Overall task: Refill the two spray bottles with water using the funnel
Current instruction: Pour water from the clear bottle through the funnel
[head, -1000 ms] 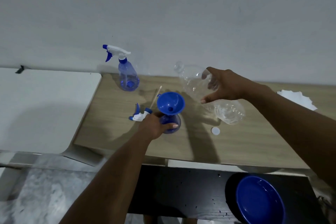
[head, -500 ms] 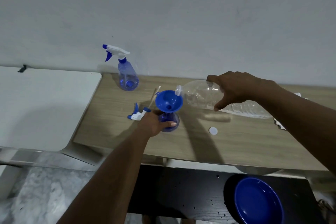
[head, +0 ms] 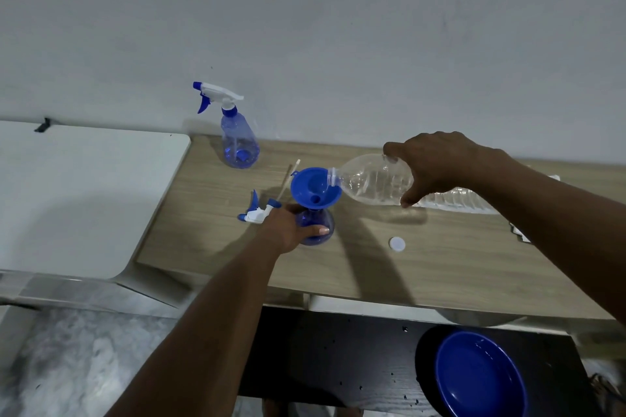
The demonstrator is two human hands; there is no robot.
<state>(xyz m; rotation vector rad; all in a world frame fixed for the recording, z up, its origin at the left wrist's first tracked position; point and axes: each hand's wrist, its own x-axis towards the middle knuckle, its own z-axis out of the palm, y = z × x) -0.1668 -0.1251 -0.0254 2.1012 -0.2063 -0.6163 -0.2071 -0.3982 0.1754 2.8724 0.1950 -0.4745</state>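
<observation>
A blue funnel (head: 311, 191) sits in the neck of an uncapped blue spray bottle (head: 320, 228) on the wooden table (head: 440, 267). My left hand (head: 288, 225) grips that bottle's body. My right hand (head: 437, 167) holds a clear plastic water bottle (head: 372, 183) tipped almost level, its open mouth over the funnel's right rim. The removed spray head (head: 257, 211) lies just left of my left hand. A second spray bottle (head: 237, 142), with its trigger head on, stands upright near the wall.
A white bottle cap (head: 397, 244) lies on the table right of the funnel. A thin wooden stick (head: 288, 181) rests behind the funnel. A white surface (head: 78, 200) adjoins the table on the left. A blue bowl (head: 479, 376) sits on a black surface below.
My right hand has tipped the water bottle from a slanted hold down to nearly level and brought its mouth to the funnel. My left hand has stayed on the spray bottle.
</observation>
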